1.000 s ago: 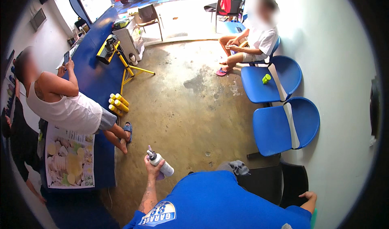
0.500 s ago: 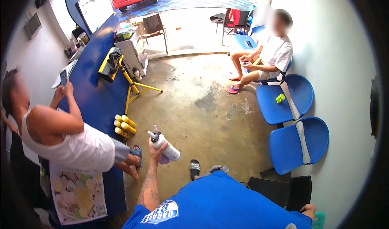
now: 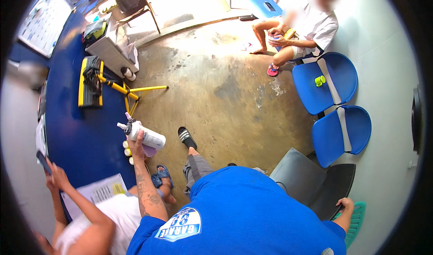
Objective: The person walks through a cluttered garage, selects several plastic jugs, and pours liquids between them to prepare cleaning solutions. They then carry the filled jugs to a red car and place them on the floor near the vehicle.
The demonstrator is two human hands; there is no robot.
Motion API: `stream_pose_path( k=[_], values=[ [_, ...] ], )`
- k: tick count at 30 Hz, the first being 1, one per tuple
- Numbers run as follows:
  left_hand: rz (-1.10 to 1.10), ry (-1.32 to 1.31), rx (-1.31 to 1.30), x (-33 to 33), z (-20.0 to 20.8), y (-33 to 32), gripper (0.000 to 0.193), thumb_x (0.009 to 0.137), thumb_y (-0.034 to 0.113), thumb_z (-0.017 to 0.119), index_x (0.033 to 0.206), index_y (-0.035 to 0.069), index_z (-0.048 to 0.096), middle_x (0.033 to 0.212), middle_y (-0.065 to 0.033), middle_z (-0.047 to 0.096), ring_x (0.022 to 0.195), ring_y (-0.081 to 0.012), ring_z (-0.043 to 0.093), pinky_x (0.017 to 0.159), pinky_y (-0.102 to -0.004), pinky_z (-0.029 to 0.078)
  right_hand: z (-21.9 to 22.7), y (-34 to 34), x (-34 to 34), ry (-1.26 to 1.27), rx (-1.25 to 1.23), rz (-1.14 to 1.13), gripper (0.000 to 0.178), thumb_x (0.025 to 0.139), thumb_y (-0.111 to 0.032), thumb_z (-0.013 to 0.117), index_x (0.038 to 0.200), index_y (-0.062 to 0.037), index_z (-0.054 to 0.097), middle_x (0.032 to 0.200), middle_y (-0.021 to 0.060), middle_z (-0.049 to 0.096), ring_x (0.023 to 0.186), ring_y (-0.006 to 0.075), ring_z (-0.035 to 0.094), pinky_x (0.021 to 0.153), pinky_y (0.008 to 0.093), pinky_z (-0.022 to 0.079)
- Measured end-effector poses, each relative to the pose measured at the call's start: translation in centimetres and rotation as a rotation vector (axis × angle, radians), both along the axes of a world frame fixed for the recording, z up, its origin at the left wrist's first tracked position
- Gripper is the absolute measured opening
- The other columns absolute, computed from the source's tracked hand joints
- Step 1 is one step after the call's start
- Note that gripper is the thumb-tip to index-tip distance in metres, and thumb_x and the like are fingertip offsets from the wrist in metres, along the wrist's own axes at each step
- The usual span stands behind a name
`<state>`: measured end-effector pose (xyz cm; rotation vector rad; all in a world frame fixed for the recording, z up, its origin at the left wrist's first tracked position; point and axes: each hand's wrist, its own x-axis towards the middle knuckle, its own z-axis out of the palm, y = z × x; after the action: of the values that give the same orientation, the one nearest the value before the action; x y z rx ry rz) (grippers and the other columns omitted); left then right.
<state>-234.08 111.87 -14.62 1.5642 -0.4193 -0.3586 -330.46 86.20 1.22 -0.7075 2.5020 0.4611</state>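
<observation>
My left hand (image 3: 136, 144) is wrapped round two bottles held together out in front of me. One is a white bottle (image 3: 154, 140) with a pale, pointed nozzle; behind it shows part of a purple bottle (image 3: 150, 151). Both tilt, nozzles toward the upper left, near the blue counter (image 3: 67, 137). At the lower right, my right hand (image 3: 346, 205) grips the edge of a black chair (image 3: 331, 183). Its fingers curl over the backrest, partly hidden from view.
Yellow bottles (image 3: 127, 151) stand by the counter, below a yellow tripod (image 3: 118, 87). A person (image 3: 97, 228) at lower left holds a phone (image 3: 43, 162). Another person (image 3: 322, 25) sits beside blue chairs (image 3: 311, 85), one bearing a yellow-green item (image 3: 320, 81). A green stool (image 3: 356, 225) stands lower right.
My view has turned and moved forward, shifting the counter and tripod left. My left hand still carries the two bottles, now closer to the counter. A foot in a black slide has stepped forward.
</observation>
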Motion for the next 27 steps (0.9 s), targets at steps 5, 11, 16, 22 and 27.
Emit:
stream_pose_path(
  k=[5,11,16,22,27],
  values=[
    [-0.095,-0.038,0.003,16.4,0.8,-8.5,0.060,0.076,0.034,0.079,0.121,0.001,0.057,0.114,-0.0072,0.059,0.103,-0.0185,0.058,0.092,-0.0337,0.046,2.6,-1.2,14.5,-0.211,-0.355,-0.256,0.020,0.054,0.007,0.065,0.071,0.0087,0.055,0.069,0.0201,0.058,0.055,0.0388,0.061,0.048,0.0517,0.049],
    [-0.281,-0.132,0.032,31.2,2.7,-26.6,0.076,0.070,0.028,0.087,0.128,0.002,0.046,0.114,-0.0075,0.057,0.103,-0.0179,0.057,0.092,-0.0343,0.048,2.4,-1.7,29.6,-0.302,-0.587,-0.340,0.016,0.052,0.011,0.062,0.060,0.0040,0.050,0.061,0.0186,0.052,0.049,0.0363,0.056,0.048,0.0522,0.050],
    [-0.459,-0.068,0.052,41.9,1.4,-42.6,0.069,0.074,0.027,0.085,0.126,0.000,0.049,0.110,-0.0074,0.059,0.098,-0.0175,0.059,0.089,-0.0326,0.049,3.1,-7.4,45.5,-0.302,-0.532,-0.385,0.056,0.058,0.013,0.066,0.107,0.0033,0.041,0.097,0.0244,0.055,0.081,0.0440,0.064,0.061,0.0599,0.055],
    [-0.519,-0.060,0.020,50.8,-0.9,-60.2,0.069,0.075,0.031,0.084,0.126,-0.001,0.049,0.114,-0.0088,0.057,0.104,-0.0188,0.056,0.094,-0.0337,0.045,3.6,-12.0,58.9,-0.285,-0.493,-0.454,0.054,0.059,0.013,0.067,0.106,0.0046,0.041,0.095,0.0260,0.056,0.078,0.0436,0.065,0.059,0.0596,0.055],
    [-0.448,-0.029,-0.004,59.9,0.2,-69.3,0.065,0.077,0.029,0.083,0.123,0.000,0.048,0.113,-0.0080,0.056,0.101,-0.0194,0.057,0.092,-0.0339,0.046,2.1,-18.2,69.2,-0.202,-0.328,-0.399,0.061,0.058,0.010,0.072,0.111,0.0071,0.042,0.099,0.0288,0.058,0.084,0.0429,0.065,0.060,0.0542,0.055]
  ],
)
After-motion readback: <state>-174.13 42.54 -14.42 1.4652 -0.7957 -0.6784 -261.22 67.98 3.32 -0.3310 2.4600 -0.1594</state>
